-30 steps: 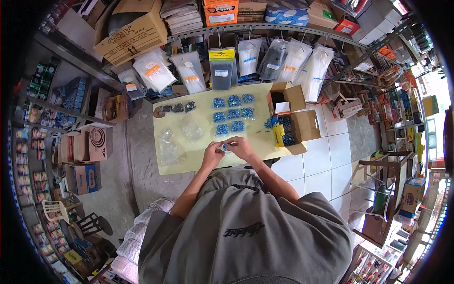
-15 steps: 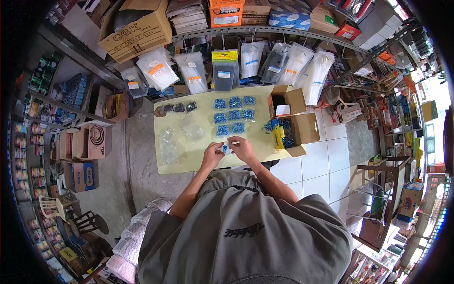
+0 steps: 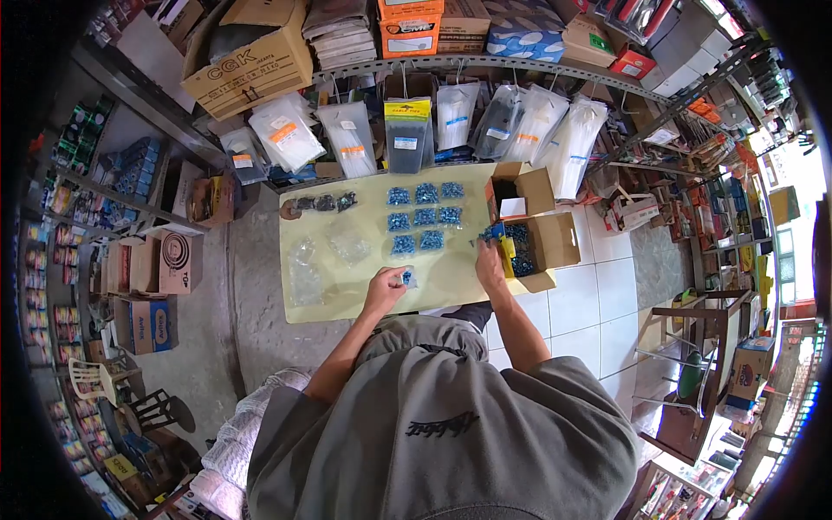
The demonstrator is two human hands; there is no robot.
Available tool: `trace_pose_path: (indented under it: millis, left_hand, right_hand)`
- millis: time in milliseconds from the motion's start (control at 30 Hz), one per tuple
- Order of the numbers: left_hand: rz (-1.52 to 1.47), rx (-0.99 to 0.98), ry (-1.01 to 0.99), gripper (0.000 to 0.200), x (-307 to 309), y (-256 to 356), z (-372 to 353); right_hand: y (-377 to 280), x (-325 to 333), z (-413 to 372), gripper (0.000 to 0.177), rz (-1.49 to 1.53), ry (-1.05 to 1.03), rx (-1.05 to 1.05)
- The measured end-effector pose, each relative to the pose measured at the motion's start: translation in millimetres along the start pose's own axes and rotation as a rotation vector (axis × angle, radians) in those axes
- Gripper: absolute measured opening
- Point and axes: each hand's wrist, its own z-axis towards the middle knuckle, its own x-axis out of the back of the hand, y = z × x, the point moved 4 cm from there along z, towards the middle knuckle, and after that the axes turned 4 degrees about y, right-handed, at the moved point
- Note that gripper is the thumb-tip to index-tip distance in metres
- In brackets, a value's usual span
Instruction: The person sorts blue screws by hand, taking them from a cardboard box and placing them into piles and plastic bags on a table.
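My left hand [image 3: 385, 289] is closed on a small clear plastic bag [image 3: 408, 278] with a few blue pieces in it, low over the near part of the table. My right hand [image 3: 490, 267] is at the loose pile of small blue pieces [image 3: 492, 232] beside an open cardboard box [image 3: 543, 279]. Its fingers are bunched together, and what they hold is hidden. More blue pieces lie inside that box. Several filled clear packets of blue pieces [image 3: 425, 217] lie in rows in front of my hands.
Clear plastic bags [image 3: 348, 241] and dark packets [image 3: 324, 203] lie on the left of the pale yellow table [image 3: 364, 299]. A second open box [image 3: 530, 187] stands at the back right. Packs of cable ties [image 3: 407, 139] hang from the shelf behind.
My right hand has left the small bag and moved right to the loose blue pieces by the box. My left hand still holds the bag, slightly lower. The view has shifted a little.
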Motion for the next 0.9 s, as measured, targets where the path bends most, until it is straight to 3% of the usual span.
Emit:
trace_pose_path:
  millis: [100, 200, 433, 633, 900]
  left_hand:
    - [-0.006, 0.005, -0.004, 0.042, 0, 0, 0]
    - [-0.035, -0.004, 0.017, 0.042, 1, 2, -2]
    - [-0.006, -0.008, 0.021, 0.041, 3, 1, -3]
    - [-0.029, -0.010, 0.020, 0.040, 2, -2, 0]
    - [0.011, 0.017, -0.003, 0.042, 1, -8, 5]
  right_hand:
    - [6, -8, 8, 0.033, 0.217, -0.001, -0.137]
    - [-2, -3, 13, 0.029, 0.133, -0.092, -0.148]
    - [-24, 3, 20, 0.025, 0.052, -0.076, 0.022]
    - [-31, -6, 22, 0.016, 0.002, -0.206, 0.068]
    - [-75, 0, 15, 0.018, 0.280, -0.267, 0.049]
